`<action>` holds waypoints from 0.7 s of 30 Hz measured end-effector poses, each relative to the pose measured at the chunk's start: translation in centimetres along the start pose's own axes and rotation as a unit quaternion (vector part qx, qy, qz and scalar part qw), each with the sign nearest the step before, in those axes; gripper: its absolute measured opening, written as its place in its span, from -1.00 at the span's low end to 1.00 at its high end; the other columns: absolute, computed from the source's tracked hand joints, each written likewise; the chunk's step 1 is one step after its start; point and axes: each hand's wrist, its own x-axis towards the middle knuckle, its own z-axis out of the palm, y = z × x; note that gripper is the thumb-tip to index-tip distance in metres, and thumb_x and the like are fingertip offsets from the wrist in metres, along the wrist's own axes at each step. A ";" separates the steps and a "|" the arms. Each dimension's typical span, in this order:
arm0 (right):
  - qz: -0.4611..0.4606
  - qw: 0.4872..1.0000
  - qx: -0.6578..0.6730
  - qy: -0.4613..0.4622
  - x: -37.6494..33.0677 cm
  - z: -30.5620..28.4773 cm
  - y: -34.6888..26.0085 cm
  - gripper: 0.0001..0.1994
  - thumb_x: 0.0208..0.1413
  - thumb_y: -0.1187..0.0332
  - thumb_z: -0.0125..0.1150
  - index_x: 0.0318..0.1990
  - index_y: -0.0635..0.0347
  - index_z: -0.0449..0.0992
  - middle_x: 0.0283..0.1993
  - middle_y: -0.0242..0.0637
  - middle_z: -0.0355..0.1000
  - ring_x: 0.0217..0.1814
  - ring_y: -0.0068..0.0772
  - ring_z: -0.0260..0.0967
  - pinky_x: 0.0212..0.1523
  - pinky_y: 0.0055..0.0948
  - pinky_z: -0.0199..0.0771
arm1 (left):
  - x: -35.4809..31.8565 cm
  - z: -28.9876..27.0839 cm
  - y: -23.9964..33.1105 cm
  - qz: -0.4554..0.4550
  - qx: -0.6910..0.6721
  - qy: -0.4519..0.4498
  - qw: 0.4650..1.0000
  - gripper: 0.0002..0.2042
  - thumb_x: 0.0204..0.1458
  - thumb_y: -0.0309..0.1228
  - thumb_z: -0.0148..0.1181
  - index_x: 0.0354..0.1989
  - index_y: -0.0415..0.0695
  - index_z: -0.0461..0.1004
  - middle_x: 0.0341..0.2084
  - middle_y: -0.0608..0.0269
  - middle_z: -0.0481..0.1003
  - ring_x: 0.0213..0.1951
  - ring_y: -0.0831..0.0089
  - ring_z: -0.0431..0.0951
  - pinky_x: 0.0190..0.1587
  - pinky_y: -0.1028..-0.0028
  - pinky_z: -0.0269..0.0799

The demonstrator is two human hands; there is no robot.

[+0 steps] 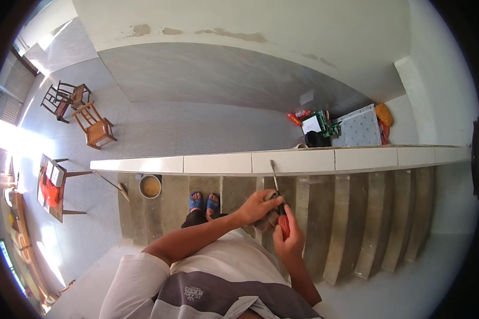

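In front of my body, my right hand is wrapped round the red handle of a tool. Its thin metal shaft points away, and the small tip overlaps the white-tiled ledge in the picture. I cannot tell the tool's exact kind. My left hand is closed on a crumpled grey-brown cloth, bunched against the shaft just ahead of the handle. Part of the shaft is hidden by the cloth and fingers.
Concrete steps run along the ledge, where I stand in blue sandals. A pot with yellowish contents and a long-handled tool are at left. Beyond are wooden chairs, a table and a patterned board.
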 end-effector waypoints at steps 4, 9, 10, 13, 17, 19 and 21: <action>0.074 0.996 0.039 0.018 -2.3 -3.3 1.4 -0.54 -0.02 0.54 0.16 0.12 0.30 0.42 -0.17 -0.06 0.52 -0.21 -0.35 0.52 -0.18 -0.45 0.50 | 0.8 2.5 0.7 0.030 0.005 -0.061 0.998 -0.76 0.17 -0.23 0.15 -0.26 -0.17 0.54 -0.44 0.41 0.47 -0.33 0.67 0.39 -0.25 0.56 0.38; -0.012 0.999 -0.042 0.001 0.3 -7.6 -0.7 -0.57 -0.07 0.54 0.19 0.06 0.21 0.49 -0.31 -0.11 0.52 -0.40 -0.43 0.46 -0.33 -0.48 0.46 | 3.1 3.3 2.5 -0.037 -0.156 -0.022 0.987 -0.73 0.20 -0.23 0.11 -0.21 -0.21 0.51 -0.55 0.40 0.43 -0.42 0.65 0.37 -0.33 0.55 0.35; -0.011 0.999 -0.046 0.004 0.7 -8.4 -1.1 -0.57 -0.07 0.54 0.19 0.06 0.21 0.49 -0.31 -0.11 0.52 -0.40 -0.43 0.46 -0.33 -0.48 0.46 | 3.6 3.6 3.0 -0.044 -0.182 -0.016 0.982 -0.73 0.20 -0.23 0.10 -0.19 -0.21 0.50 -0.56 0.40 0.41 -0.45 0.64 0.37 -0.35 0.55 0.34; 0.082 0.993 -0.073 -0.052 1.4 -10.0 -2.0 -0.57 -0.07 0.54 0.21 0.05 0.20 0.50 -0.28 -0.08 0.53 -0.35 -0.39 0.51 -0.29 -0.46 0.48 | 3.8 4.8 4.0 -0.051 -0.225 0.000 0.973 -0.74 0.21 -0.24 0.08 -0.19 -0.21 0.50 -0.59 0.43 0.38 -0.50 0.66 0.32 -0.40 0.58 0.29; 0.031 0.995 -0.072 -0.063 2.1 -10.5 -2.0 -0.56 -0.09 0.55 0.21 0.05 0.20 0.50 -0.24 -0.06 0.54 -0.31 -0.35 0.54 -0.25 -0.44 0.50 | 3.4 5.3 4.3 -0.042 -0.258 0.019 0.965 -0.75 0.21 -0.26 0.07 -0.21 -0.21 0.51 -0.61 0.46 0.36 -0.53 0.67 0.28 -0.42 0.61 0.24; 0.022 0.994 -0.073 -0.072 2.4 -10.5 -2.0 -0.55 -0.09 0.55 0.22 0.05 0.20 0.50 -0.24 -0.07 0.54 -0.31 -0.34 0.54 -0.25 -0.44 0.50 | 3.4 4.7 3.8 -0.037 -0.250 0.018 0.967 -0.75 0.21 -0.25 0.07 -0.19 -0.21 0.49 -0.60 0.42 0.38 -0.50 0.65 0.33 -0.39 0.58 0.29; 0.020 0.993 -0.079 -0.085 2.7 -10.4 -2.1 -0.56 -0.09 0.55 0.22 0.05 0.19 0.50 -0.24 -0.08 0.54 -0.31 -0.33 0.54 -0.25 -0.44 0.50 | 3.5 4.5 3.5 -0.032 -0.242 0.016 0.970 -0.74 0.22 -0.23 0.07 -0.17 -0.20 0.47 -0.58 0.38 0.40 -0.47 0.62 0.37 -0.36 0.55 0.34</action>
